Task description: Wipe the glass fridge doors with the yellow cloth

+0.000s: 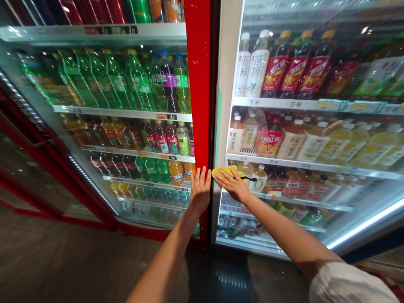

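A yellow cloth (217,171) with a dark loop lies against the pale door frame and glass of the right-hand fridge. My right hand (232,183) presses it there, fingers laid over the cloth and pointing left. Just to the left, my left hand (200,189) rests on the red frame (198,84) of the other fridge, its fingers apart and pointing up, holding nothing. A narrow dark gap runs between the two door frames.
Behind the left glass, shelves (126,112) carry green, orange and dark bottles, with cans on top. The right-hand shelves (284,103) hold bottled teas. A grey floor (78,261) lies below, and another red-framed unit (31,168) stands at the far left.
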`<state>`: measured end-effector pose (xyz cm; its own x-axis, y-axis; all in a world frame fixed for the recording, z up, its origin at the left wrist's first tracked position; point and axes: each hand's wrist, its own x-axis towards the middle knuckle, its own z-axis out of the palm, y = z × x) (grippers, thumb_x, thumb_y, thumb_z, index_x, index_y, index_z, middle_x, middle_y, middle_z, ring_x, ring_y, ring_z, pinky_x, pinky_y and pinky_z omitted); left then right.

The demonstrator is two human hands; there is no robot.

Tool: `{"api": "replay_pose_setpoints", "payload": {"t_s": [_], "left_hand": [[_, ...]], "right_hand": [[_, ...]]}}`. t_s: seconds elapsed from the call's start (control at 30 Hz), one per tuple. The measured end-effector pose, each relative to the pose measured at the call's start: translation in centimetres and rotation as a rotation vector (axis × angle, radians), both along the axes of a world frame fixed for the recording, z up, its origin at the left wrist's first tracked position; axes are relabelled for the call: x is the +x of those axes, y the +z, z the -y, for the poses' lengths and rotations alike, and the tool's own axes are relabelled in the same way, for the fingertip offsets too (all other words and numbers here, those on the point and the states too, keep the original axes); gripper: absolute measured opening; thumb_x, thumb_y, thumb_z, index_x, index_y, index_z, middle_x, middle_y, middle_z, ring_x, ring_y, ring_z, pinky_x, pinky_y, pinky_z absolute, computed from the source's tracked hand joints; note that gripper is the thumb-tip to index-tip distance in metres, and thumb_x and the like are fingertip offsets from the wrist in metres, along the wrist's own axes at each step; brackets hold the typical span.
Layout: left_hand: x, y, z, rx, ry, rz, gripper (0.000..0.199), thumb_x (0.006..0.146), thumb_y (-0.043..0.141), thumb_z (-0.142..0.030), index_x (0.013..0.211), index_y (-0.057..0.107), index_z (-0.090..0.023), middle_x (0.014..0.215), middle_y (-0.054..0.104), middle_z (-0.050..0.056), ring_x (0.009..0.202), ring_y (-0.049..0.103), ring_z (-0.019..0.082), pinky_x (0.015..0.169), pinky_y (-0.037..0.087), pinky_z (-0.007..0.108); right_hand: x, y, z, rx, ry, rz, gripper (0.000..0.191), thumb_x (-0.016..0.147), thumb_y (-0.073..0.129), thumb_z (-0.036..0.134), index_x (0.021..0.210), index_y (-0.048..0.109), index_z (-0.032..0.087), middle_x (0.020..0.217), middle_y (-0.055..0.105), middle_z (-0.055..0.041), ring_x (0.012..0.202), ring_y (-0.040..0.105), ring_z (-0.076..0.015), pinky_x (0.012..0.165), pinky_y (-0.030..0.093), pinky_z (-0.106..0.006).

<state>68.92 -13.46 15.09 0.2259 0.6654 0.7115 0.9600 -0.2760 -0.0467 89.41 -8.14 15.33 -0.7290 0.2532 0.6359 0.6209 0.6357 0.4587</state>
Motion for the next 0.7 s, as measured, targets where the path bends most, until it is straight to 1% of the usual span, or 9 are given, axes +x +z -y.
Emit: {"api": "replay_pose_setpoints", "payload": {"t_s": [0.03,0.1,0.2,0.27,0.33,0.47,0.53,0.6,0.7], "left_hand": [[0.1,-0.3,0.1,-0.001,-0.003,-0.009,0.067,0.091,0.037,-0.003,0.157,0.038,-0.014,0.165,0.033,0.014,0.157,0.017,0.032,0.126,0.021,0.060],[0.2,-0.5,0.2,0.002,-0.007,-0.019,0.067,0.091,0.037,-0.003,0.157,0.037,-0.014,0.165,0.033,0.014,0.157,0.017,0.032,0.126,0.022,0.059],[0.8,-0.2,-0.1,0.006,0.012,0.006,0.067,0.092,0.036,-0.004,0.158,0.035,-0.015,0.165,0.031,0.014,0.157,0.014,0.031,0.126,0.021,0.060],[1.4,0.0,-0.3,-0.012,0.018,0.031,0.067,0.093,0.036,-0.004,0.159,0.034,-0.016,0.166,0.030,0.013,0.157,0.013,0.031,0.126,0.021,0.060],[1.9,-0.2,-0.4,-0.042,0.026,0.057,0.069,0.092,0.036,-0.003,0.159,0.033,-0.017,0.166,0.030,0.014,0.157,0.015,0.031,0.126,0.021,0.062],[2.4,-1.6,0.2,-0.084,0.049,0.065,0.070,0.088,0.040,-0.003,0.157,0.037,-0.014,0.165,0.031,0.016,0.155,0.022,0.034,0.125,0.023,0.062],[2.3,-2.2,0.6,-0.100,0.049,0.048,0.070,0.086,0.041,-0.002,0.155,0.041,-0.012,0.165,0.032,0.016,0.155,0.023,0.034,0.125,0.024,0.061],[2.1,-2.2,0.8,-0.110,0.041,0.041,0.071,0.086,0.040,-0.002,0.156,0.040,-0.012,0.164,0.034,0.015,0.156,0.022,0.033,0.125,0.023,0.060],[2.1,-0.6,0.3,-0.108,0.010,0.058,0.074,0.086,0.037,-0.002,0.159,0.032,-0.014,0.165,0.032,0.012,0.157,0.018,0.030,0.127,0.019,0.060]], "right_hand": [[0.2,0.3,0.0,0.001,0.026,0.038,0.055,0.094,0.044,0.002,0.145,0.053,0.020,0.151,0.058,-0.0018,0.147,0.043,-0.0182,0.132,-0.002,-0.050],[0.6,2.2,-0.4,-0.010,0.015,0.036,0.055,0.095,0.044,0.004,0.147,0.051,0.022,0.152,0.056,-0.0011,0.148,0.042,-0.0183,0.132,-0.002,-0.051],[0.5,6.9,-1.0,-0.033,-0.101,-0.132,0.060,0.099,0.044,0.009,0.156,0.038,0.026,0.162,0.043,-0.0026,0.156,0.026,-0.0232,0.129,0.000,-0.062],[0.1,8.7,-1.1,-0.056,-0.149,-0.216,0.063,0.100,0.043,0.011,0.160,0.031,0.028,0.166,0.036,-0.0026,0.159,0.016,-0.0250,0.127,0.000,-0.066],[-0.2,7.9,-1.0,-0.075,-0.139,-0.194,0.063,0.100,0.042,0.011,0.160,0.031,0.028,0.166,0.035,-0.0027,0.159,0.014,-0.0256,0.127,0.001,-0.067],[-0.3,1.2,-0.6,-0.090,-0.016,0.032,0.055,0.096,0.046,0.008,0.149,0.049,0.021,0.156,0.052,-0.0050,0.151,0.036,-0.0233,0.130,0.010,-0.060],[0.0,-1.2,-0.4,-0.089,0.031,0.110,0.052,0.094,0.046,0.005,0.142,0.056,0.021,0.150,0.058,-0.0031,0.145,0.046,-0.0206,0.131,0.015,-0.055],[0.4,-1.0,-0.4,-0.087,0.034,0.113,0.052,0.094,0.044,0.005,0.140,0.058,0.024,0.148,0.061,0.0005,0.142,0.050,-0.0180,0.132,0.015,-0.051],[0.8,3.5,-0.7,-0.082,-0.038,0.006,0.053,0.099,0.039,0.008,0.148,0.050,0.025,0.156,0.052,0.0006,0.150,0.039,-0.0195,0.131,0.008,-0.053]]}}
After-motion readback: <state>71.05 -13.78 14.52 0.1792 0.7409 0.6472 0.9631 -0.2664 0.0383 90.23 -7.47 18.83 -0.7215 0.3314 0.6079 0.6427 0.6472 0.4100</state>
